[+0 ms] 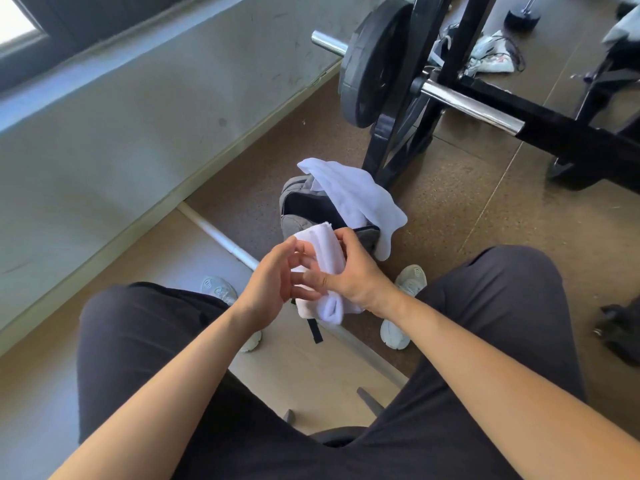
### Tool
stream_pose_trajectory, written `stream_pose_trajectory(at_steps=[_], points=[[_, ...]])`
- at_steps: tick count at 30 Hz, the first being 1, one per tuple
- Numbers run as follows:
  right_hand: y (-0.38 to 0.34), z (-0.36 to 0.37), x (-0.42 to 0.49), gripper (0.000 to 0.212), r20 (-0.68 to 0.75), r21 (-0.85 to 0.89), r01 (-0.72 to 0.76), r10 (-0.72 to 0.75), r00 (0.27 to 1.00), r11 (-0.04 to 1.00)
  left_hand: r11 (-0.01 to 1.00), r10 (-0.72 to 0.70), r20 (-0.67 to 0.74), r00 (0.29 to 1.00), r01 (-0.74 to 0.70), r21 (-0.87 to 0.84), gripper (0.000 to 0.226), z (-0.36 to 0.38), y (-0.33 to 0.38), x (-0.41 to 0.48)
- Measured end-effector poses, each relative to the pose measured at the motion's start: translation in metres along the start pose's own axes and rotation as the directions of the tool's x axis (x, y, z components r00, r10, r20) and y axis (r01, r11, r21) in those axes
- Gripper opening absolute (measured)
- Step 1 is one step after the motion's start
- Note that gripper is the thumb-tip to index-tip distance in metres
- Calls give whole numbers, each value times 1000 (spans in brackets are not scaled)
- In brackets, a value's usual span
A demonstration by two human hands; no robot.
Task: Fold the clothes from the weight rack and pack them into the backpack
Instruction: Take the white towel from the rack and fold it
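A grey backpack (294, 221) stands open on the floor between my feet, its dark inside showing. A white cloth (349, 195) lies draped over its far right rim. I hold a folded white sock or small cloth (325, 249) above the backpack's near edge. My right hand (353, 271) grips it from the right side. My left hand (273, 285) is beside it with fingers spread, fingertips touching the fabric. The black weight rack (450, 74) stands behind the backpack.
A barbell (467, 103) with a black plate (374, 64) rests on the rack. Light clothing (491, 53) lies on the floor behind it. A grey wall is at left, a white pipe (221, 239) on the floor, my knees fill the foreground.
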State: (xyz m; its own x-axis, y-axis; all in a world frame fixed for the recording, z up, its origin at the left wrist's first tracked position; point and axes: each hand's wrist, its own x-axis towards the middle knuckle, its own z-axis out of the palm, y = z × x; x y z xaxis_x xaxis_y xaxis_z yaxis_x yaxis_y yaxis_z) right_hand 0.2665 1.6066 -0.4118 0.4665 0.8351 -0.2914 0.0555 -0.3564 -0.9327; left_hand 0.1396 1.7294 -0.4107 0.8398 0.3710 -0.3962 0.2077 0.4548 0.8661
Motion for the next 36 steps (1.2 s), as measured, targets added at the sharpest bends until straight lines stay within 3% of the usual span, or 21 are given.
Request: stream_pose_trajectory(at_steps=[4, 6, 8, 10, 12, 14, 16, 19, 21, 26, 30, 36], points=[[3, -6, 2, 52, -44, -13, 29, -30, 999, 999, 994, 58, 49, 997, -63, 94, 39, -4, -2, -2], [6, -13, 6, 43, -52, 79, 12, -8, 999, 997, 984, 161, -119, 980, -149, 100, 33, -6, -1, 0], [6, -20, 7, 41, -30, 264, -29, 38, 999, 964, 975, 217, -341, 915, -187, 118, 23, -14, -1, 4], [3, -26, 6, 43, 61, 508, -86, 64, 996, 857, 980, 192, -469, 862, -141, 141, 21, -22, -1, 8], [-1, -34, 4, 43, 139, 660, -132, 53, 989, 740, 994, 80, -431, 899, -40, 102, 34, -29, -2, 10], [1, -37, 5, 41, 149, 672, -131, 40, 988, 729, 994, -107, -209, 972, 107, -9, 57, -31, -3, 8], [8, -34, 9, 41, 31, 572, -78, 73, 997, 817, 987, -157, -45, 987, 155, -45, 69, -24, -3, 3], [19, -28, 12, 58, -201, 331, -21, 92, 975, 943, 995, -50, -128, 990, 61, 77, 73, -12, -6, 0], [21, -28, 11, 77, -247, 204, 31, 21, 969, 979, 993, 14, -159, 987, 5, 120, 79, -12, -9, 0], [12, -33, 7, 69, -32, -88, 146, -149, 988, 985, 965, 174, -181, 968, -131, 226, 71, -19, -5, 1], [9, -32, 4, 71, 82, -122, 113, -103, 991, 986, 928, 256, -179, 950, -190, 319, 70, -25, -7, 1], [17, -18, 8, 97, 46, -399, 4, 16, 999, 917, 799, 306, -83, 948, -209, 563, 78, -22, -13, 1]])
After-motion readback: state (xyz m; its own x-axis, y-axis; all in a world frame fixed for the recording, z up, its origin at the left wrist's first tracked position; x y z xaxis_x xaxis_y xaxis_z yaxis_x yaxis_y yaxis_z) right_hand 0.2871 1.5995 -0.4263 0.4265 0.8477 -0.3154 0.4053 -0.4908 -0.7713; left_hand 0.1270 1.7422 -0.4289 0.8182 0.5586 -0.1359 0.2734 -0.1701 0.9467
